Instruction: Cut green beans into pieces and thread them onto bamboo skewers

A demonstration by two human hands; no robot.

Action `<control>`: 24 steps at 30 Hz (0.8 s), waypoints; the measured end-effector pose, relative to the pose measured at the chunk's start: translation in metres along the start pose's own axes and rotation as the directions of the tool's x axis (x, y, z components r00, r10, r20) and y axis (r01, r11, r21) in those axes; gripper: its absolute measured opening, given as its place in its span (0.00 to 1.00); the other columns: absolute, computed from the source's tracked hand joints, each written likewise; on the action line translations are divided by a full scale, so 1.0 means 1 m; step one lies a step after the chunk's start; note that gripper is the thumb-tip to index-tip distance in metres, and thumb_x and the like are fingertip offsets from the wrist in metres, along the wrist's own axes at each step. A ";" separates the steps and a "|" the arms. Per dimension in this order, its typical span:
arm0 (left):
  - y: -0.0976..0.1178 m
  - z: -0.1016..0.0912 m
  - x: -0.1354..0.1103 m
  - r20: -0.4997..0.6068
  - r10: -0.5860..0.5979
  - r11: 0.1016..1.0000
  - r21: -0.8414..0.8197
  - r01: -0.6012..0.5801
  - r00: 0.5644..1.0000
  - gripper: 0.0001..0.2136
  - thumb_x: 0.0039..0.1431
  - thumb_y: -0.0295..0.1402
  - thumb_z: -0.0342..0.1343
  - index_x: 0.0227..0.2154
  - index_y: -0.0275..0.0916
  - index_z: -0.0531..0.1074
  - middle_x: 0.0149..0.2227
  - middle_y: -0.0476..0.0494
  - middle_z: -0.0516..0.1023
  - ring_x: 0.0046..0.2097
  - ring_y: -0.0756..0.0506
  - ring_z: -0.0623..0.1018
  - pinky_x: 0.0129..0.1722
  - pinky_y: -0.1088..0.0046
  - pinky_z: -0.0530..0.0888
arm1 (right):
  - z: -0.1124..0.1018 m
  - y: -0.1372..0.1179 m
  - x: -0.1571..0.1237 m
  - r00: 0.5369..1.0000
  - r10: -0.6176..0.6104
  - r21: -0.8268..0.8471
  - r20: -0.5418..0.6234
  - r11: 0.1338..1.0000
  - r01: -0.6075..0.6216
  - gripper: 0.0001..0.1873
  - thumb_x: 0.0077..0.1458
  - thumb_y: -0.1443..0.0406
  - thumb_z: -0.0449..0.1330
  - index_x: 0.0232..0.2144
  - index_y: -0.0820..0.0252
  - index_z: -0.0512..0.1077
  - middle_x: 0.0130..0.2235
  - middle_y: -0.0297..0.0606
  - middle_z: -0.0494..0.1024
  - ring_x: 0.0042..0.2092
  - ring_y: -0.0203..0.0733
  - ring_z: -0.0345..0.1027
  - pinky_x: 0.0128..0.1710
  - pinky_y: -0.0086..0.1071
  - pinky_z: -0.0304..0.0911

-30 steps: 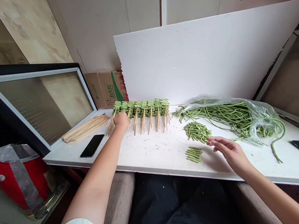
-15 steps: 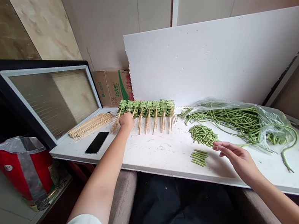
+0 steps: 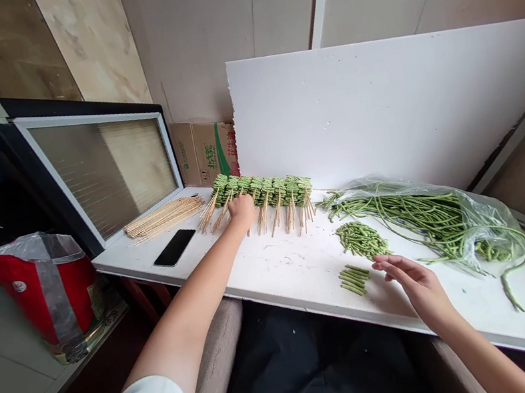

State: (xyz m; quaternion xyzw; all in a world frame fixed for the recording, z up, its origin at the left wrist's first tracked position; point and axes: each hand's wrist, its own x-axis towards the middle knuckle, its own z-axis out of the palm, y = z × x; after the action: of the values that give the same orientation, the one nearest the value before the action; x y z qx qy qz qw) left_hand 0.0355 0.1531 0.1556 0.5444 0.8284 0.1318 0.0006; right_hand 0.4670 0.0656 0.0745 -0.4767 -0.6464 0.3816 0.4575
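— A white counter [image 3: 280,268], a board leaning behind it. And the hands?
— The left hand [image 3: 243,211] curls on the skewers [image 3: 272,191] fanned along the far edge; I can't tell if it grips. The right hand [image 3: 417,281] lies open beside the cut beans [image 3: 355,278], lined up within reach near the front edge.

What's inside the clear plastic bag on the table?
The bag holds a bundle of long green beans, with some ends sticking out at both sides. Whatever lies under the bundle is covered.

phone [image 3: 174,247] far left | skewers [image 3: 269,190] left — cut beans [image 3: 361,238] middle | bag [image 3: 452,210] right
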 end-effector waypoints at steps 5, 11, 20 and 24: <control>0.012 0.005 0.005 -0.015 -0.034 0.997 0.070 0.035 0.999 0.12 0.63 0.30 0.61 0.48 0.33 0.80 0.51 0.26 0.82 0.54 0.35 0.81 0.52 0.63 0.76 | -0.001 -0.001 -0.001 1.000 -0.003 0.005 -0.006 1.000 0.003 0.26 0.57 0.42 0.67 0.44 0.54 0.84 0.46 0.44 0.86 0.49 0.54 0.78 0.44 0.38 0.71; 0.020 0.009 0.011 -0.001 -0.040 0.996 0.085 0.040 0.999 0.14 0.65 0.32 0.61 0.51 0.35 0.80 0.47 0.26 0.84 0.53 0.36 0.82 0.51 0.63 0.78 | 0.000 -0.003 -0.001 1.000 -0.017 0.002 -0.003 1.000 0.017 0.26 0.57 0.42 0.66 0.44 0.54 0.84 0.44 0.44 0.85 0.48 0.54 0.77 0.44 0.39 0.70; 0.021 0.012 0.012 -0.006 -0.045 0.996 0.077 0.045 0.999 0.09 0.66 0.25 0.57 0.45 0.33 0.80 0.47 0.27 0.84 0.53 0.38 0.83 0.49 0.67 0.78 | -0.002 -0.003 -0.002 1.000 -0.005 0.020 -0.020 1.000 0.006 0.27 0.55 0.41 0.68 0.44 0.55 0.84 0.43 0.44 0.85 0.48 0.53 0.76 0.43 0.38 0.69; 0.018 0.011 0.012 -0.008 -0.046 0.996 0.082 0.046 0.999 0.09 0.66 0.24 0.57 0.44 0.33 0.80 0.46 0.29 0.84 0.52 0.39 0.83 0.49 0.68 0.78 | -0.001 -0.001 -0.002 1.000 0.012 0.034 -0.009 0.999 -0.011 0.28 0.55 0.41 0.68 0.44 0.55 0.84 0.44 0.45 0.85 0.49 0.54 0.76 0.44 0.38 0.69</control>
State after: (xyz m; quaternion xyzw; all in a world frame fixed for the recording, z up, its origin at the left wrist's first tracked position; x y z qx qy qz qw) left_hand 0.0487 0.1727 0.1507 0.5243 0.8455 0.0993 -0.0213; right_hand 0.4680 0.0636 0.0754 -0.4742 -0.6349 0.3930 0.4665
